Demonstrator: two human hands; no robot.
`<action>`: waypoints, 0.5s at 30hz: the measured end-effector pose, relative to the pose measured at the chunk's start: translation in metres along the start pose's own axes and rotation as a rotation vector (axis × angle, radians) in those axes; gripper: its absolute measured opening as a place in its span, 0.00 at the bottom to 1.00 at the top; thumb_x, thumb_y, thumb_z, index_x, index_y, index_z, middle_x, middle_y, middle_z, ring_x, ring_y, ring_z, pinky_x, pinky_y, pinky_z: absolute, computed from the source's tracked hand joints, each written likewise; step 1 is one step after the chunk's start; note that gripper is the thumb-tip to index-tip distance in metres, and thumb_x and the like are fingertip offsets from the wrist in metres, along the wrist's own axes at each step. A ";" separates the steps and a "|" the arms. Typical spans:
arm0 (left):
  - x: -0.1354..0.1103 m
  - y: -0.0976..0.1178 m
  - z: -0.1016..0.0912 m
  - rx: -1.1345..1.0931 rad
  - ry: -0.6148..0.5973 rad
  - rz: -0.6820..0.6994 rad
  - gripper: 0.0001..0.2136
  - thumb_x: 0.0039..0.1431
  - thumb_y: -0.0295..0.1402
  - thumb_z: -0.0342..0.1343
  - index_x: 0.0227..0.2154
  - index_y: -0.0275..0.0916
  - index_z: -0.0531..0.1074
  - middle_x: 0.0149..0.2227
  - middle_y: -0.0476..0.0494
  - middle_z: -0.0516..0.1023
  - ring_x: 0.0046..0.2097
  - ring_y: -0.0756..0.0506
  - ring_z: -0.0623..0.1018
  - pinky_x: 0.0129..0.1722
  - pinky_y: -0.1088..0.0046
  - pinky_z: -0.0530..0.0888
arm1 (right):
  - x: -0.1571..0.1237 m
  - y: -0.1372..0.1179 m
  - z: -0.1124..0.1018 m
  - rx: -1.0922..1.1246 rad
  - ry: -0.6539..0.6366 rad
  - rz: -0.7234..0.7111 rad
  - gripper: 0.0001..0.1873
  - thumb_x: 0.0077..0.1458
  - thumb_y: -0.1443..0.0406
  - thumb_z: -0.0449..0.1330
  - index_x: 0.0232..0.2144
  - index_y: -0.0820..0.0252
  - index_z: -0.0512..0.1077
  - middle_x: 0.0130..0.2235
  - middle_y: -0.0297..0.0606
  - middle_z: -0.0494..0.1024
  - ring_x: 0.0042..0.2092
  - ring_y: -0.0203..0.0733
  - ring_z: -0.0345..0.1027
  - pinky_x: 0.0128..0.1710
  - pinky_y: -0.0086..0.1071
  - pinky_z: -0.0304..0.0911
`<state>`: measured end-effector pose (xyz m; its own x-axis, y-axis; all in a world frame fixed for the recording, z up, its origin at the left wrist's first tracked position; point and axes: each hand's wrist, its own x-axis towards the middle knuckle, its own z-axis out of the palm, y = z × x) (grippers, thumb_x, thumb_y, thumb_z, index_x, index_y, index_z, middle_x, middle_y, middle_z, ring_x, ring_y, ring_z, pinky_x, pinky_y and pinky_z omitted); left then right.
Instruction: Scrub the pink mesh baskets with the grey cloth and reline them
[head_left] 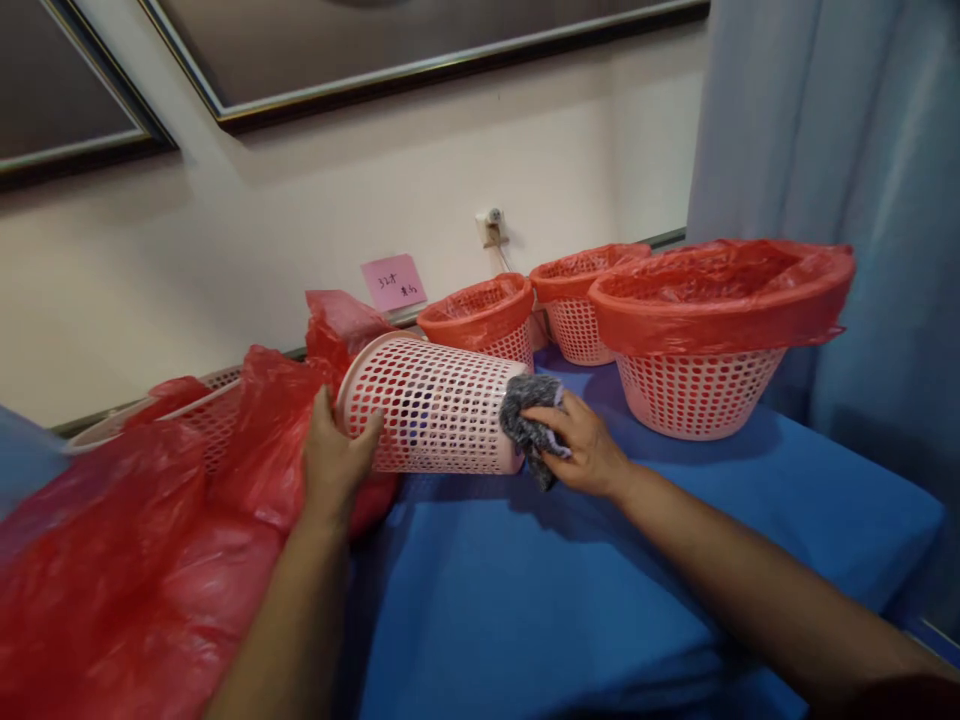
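Note:
A pink perforated plastic basket [435, 405] lies on its side on the blue table [525, 590], its open rim facing left. My left hand [334, 455] grips that rim, fingers curled around its edge. My right hand [581, 440] is closed on a grey cloth [529, 415] and presses it against the basket's bottom end. Loose red plastic bags [150, 540] are heaped to the left of the basket, touching its rim.
Three pink baskets lined with red bags stand upright at the back right: a large one [705, 330] and two smaller ones [480, 315] [574, 295]. Another basket [202, 405] lies half buried under the bags. A pink note [394, 282] and a wall socket [491, 228] are behind.

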<state>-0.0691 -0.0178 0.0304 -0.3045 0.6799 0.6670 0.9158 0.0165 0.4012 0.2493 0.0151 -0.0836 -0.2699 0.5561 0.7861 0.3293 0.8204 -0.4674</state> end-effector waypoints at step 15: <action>-0.051 0.033 -0.066 -0.391 0.022 -0.184 0.17 0.54 0.50 0.64 0.31 0.39 0.77 0.27 0.50 0.77 0.29 0.45 0.76 0.29 0.71 0.74 | 0.009 0.037 0.013 0.510 0.258 0.703 0.22 0.49 0.59 0.57 0.46 0.60 0.75 0.42 0.41 0.82 0.43 0.48 0.75 0.47 0.42 0.70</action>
<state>-0.0409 -0.1006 0.0510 -0.4627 0.6756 0.5740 0.6793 -0.1459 0.7192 0.2468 0.0523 -0.0992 0.0740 0.9545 0.2889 -0.1157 0.2959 -0.9482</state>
